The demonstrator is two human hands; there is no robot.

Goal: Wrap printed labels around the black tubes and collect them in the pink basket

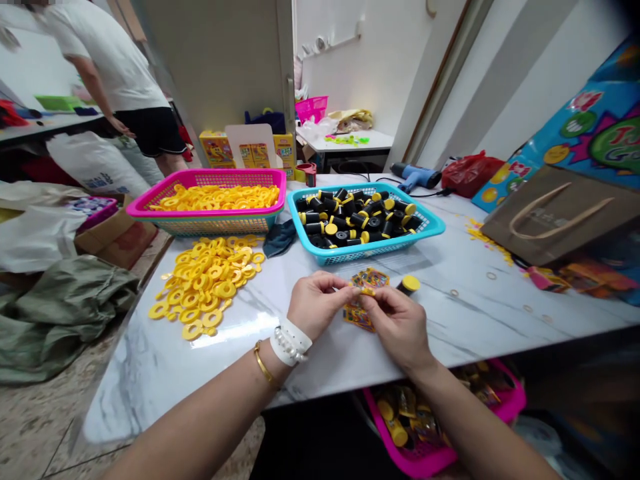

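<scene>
My left hand and my right hand meet over the table, both closed in a pinch. Between the fingertips is a small yellow printed piece, partly covered by the fingers. Colourful printed paper pieces lie on the marble-patterned table just under and behind the hands. To the right of them lies a black cylinder with a yellow cap. Behind, a blue basket holds many such black and yellow cylinders. Left of my left hand is a heap of flat yellow rings.
A pink basket full of yellow pieces stands at the back left, beside a dark cloth. A blue heat gun and a brown paper bag are at right. Below the edge sits another pink basket. A person stands far left.
</scene>
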